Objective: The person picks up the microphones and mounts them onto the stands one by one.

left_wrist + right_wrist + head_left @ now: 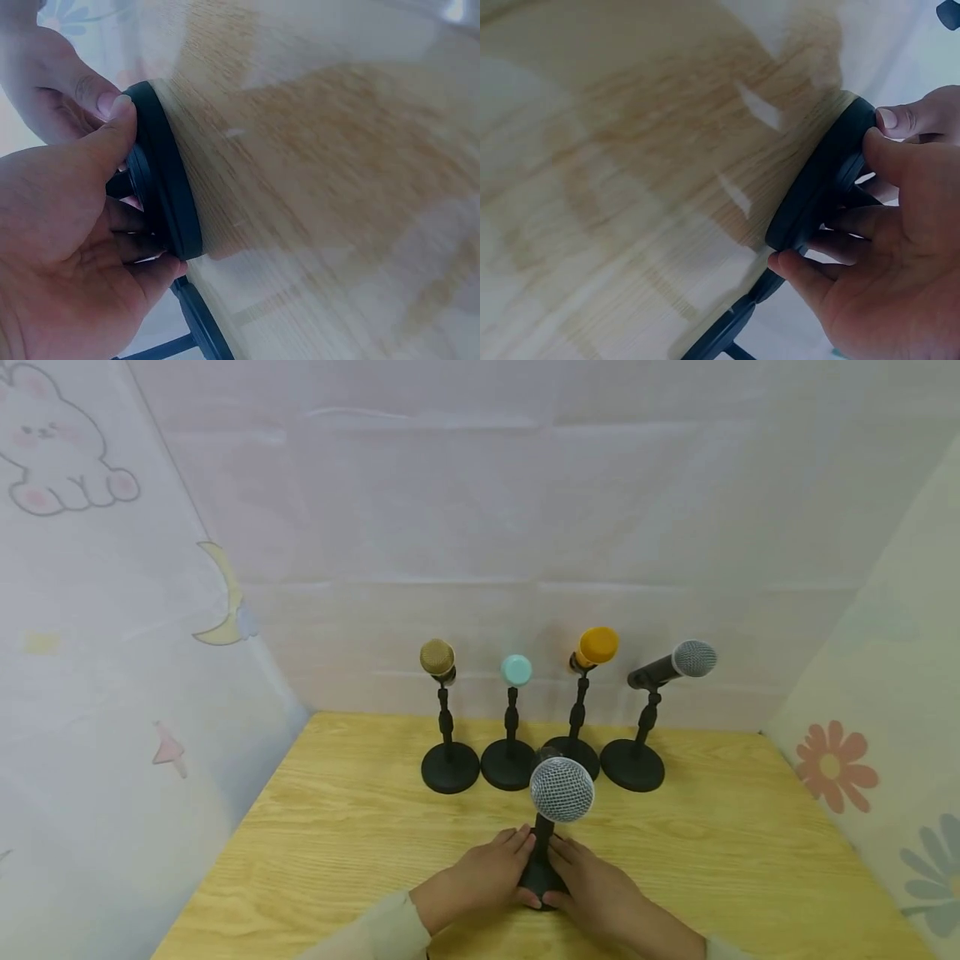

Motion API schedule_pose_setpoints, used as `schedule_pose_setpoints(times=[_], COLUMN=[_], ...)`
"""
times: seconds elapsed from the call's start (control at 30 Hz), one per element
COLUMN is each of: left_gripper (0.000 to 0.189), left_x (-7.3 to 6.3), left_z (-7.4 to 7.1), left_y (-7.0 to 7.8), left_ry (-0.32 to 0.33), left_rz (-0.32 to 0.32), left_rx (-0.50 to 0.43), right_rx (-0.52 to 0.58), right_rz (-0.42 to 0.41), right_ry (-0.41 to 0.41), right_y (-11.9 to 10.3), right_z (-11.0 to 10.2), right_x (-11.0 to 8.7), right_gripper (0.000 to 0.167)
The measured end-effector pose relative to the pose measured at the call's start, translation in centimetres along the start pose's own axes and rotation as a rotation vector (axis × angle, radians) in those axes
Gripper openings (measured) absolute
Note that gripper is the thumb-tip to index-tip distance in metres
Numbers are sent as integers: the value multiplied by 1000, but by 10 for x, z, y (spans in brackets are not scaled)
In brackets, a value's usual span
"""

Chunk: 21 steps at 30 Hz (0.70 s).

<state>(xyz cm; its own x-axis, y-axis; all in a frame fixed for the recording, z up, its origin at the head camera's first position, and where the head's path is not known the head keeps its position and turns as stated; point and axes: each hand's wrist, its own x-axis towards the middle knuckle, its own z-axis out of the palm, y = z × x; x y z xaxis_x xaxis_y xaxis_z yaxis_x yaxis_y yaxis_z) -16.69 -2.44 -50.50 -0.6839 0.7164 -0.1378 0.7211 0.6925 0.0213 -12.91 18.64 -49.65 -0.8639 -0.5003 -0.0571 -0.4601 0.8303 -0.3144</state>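
Nearest to me on the table stands a microphone (pixel 562 789) with a silver mesh head, raised on a black desktop microphone stand (pixel 542 878). My left hand (pixel 487 870) grips the left side of the stand's round base, its thumb at the near edge and its fingers curled round the side. From the right, my right hand (pixel 603 893) holds the same base in a mirrored way. In the left wrist view the base (pixel 166 180) sits low over the wood between both hands. The right wrist view shows fingertips at the rim of the base (pixel 821 176).
Behind stand several microphones on black round-based stands: a gold one (pixel 437 658), a mint one (pixel 516 671), an orange one (pixel 597 646) and a black one with a grey mesh head (pixel 693 658). The wood-grain table (pixel 360 835) meets pale printed walls (pixel 450 502).
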Motion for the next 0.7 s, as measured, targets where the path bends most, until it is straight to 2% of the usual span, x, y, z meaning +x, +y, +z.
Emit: schedule_pose_setpoints(times=[0.23, 0.7], left_gripper=[90, 90], left_x=[-7, -32], left_z=[7, 11], left_y=[-9, -35], left_ry=[9, 33], left_rz=[-33, -84], left_rx=[-6, -101], right_rx=[-1, -54], right_rz=[-44, -98], right_ry=[-3, -44], right_y=[-9, -32], right_z=[-3, 1], right_x=[8, 39], right_gripper=[69, 69])
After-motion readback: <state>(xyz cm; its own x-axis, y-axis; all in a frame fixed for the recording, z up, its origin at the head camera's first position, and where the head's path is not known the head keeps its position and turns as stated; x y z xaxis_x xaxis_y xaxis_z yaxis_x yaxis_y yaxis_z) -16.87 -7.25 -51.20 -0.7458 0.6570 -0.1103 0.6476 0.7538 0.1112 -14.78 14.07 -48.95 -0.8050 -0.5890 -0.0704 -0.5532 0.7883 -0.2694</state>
